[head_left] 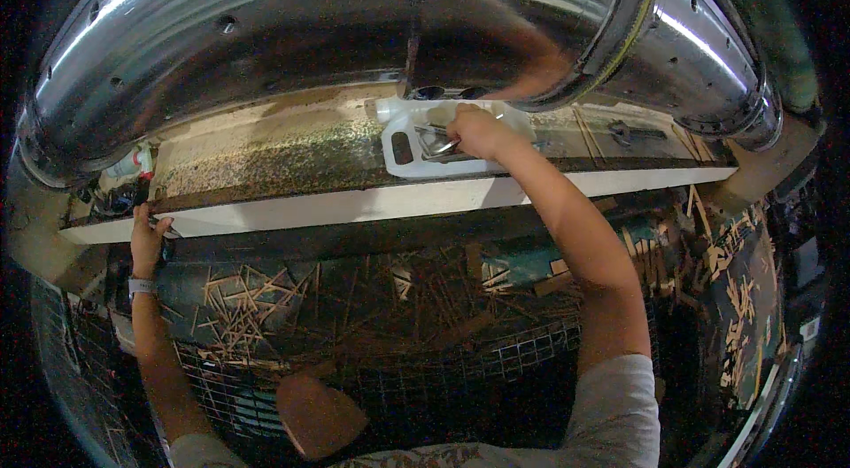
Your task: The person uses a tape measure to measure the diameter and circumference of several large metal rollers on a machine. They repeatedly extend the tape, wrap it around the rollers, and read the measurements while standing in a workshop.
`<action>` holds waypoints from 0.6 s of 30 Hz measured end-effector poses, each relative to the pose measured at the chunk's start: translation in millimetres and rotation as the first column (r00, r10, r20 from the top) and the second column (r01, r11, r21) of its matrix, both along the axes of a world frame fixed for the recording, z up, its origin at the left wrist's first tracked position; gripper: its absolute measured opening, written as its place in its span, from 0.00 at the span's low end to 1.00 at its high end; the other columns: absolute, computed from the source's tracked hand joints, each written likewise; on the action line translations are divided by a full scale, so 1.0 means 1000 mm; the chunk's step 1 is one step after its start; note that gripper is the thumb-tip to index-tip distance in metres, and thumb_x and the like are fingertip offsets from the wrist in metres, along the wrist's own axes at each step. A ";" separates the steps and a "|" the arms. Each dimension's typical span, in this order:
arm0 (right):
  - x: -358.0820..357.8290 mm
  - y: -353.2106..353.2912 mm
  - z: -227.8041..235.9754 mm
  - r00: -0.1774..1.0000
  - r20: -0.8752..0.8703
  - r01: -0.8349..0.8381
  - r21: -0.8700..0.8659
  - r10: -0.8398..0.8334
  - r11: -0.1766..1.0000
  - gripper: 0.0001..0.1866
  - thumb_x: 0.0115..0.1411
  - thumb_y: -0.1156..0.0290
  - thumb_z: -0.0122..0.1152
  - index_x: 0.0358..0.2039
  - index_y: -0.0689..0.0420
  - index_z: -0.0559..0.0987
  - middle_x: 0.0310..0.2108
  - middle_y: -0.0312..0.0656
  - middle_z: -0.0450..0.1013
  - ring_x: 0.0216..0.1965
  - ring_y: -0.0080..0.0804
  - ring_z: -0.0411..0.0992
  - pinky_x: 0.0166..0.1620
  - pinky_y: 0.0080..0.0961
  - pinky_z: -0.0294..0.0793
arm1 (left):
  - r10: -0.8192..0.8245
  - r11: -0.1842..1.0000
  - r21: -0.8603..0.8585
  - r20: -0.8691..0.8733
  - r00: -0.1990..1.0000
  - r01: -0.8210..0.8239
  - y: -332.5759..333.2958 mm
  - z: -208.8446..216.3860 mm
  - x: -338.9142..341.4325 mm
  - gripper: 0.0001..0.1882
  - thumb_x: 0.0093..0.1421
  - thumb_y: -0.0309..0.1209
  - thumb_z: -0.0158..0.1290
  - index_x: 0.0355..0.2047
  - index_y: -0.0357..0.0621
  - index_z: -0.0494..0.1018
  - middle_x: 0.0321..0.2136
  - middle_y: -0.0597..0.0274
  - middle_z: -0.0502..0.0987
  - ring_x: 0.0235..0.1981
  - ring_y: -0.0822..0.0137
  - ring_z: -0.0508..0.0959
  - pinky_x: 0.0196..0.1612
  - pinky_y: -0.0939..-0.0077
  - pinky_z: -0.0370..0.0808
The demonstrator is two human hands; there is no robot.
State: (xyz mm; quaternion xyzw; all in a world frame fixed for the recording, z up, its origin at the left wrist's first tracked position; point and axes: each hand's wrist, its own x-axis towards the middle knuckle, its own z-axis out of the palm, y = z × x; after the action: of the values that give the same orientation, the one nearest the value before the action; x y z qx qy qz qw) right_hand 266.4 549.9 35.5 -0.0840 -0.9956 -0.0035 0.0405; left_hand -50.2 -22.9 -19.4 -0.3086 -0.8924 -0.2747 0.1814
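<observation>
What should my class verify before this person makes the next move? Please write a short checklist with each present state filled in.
1. Left hand on the white front edge of the ledge: ok, touching near its left end.
2. Right hand at the white plastic jug: ok, it reaches over the jug's opening.
3. Right hand's grip on the shiny metal piece: cannot tell, the fingers hide the contact.
4. Ledge free of loose sticks: not ok, thin sticks lie right of the jug.
5. Area below free of scraps: not ok, wooden strips are scattered there.
6. Steel cylinder motionless: cannot tell from one picture.
</observation>
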 end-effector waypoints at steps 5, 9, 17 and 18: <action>0.008 0.009 0.013 0.987 -0.045 -0.154 0.030 0.156 0.988 0.07 0.41 0.72 0.58 0.24 0.58 0.75 0.28 0.48 0.67 0.35 0.45 0.67 0.38 0.35 0.65 | -0.001 0.998 -0.056 0.016 1.000 0.002 0.017 0.005 0.008 0.29 0.50 0.39 0.54 0.45 0.32 0.59 0.40 0.52 0.64 0.35 0.56 0.68 0.35 0.72 0.66; 0.012 0.007 0.014 0.978 -0.132 -0.178 -0.108 0.164 0.978 0.08 0.41 0.73 0.58 0.25 0.59 0.74 0.28 0.48 0.67 0.34 0.45 0.67 0.38 0.34 0.66 | -0.013 0.999 -0.043 -0.118 0.993 0.007 0.008 0.004 0.012 0.29 0.50 0.38 0.54 0.46 0.32 0.58 0.40 0.54 0.64 0.34 0.58 0.67 0.34 0.74 0.66; -0.004 0.002 0.006 0.975 0.067 -0.217 0.063 0.212 0.974 0.06 0.38 0.75 0.55 0.21 0.59 0.73 0.30 0.47 0.66 0.36 0.44 0.66 0.40 0.34 0.66 | 0.007 0.999 -0.034 -0.014 1.000 -0.007 0.002 0.001 0.005 0.29 0.50 0.38 0.54 0.46 0.33 0.59 0.41 0.50 0.63 0.37 0.57 0.68 0.37 0.73 0.66; -0.006 0.002 0.009 0.974 0.104 -0.210 0.064 0.203 0.975 0.06 0.38 0.74 0.55 0.21 0.59 0.73 0.30 0.48 0.66 0.36 0.45 0.66 0.40 0.35 0.66 | 0.006 0.999 -0.053 -0.041 0.999 -0.009 0.005 0.004 0.009 0.28 0.50 0.38 0.54 0.46 0.33 0.59 0.41 0.49 0.63 0.37 0.56 0.68 0.37 0.73 0.67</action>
State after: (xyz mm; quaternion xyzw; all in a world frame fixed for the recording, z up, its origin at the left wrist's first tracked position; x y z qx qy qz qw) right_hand 260.8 551.5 45.0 0.0220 -0.9989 -0.0407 -0.0048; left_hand -40.9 -17.5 -15.4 -0.3154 -0.8967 -0.2438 0.1922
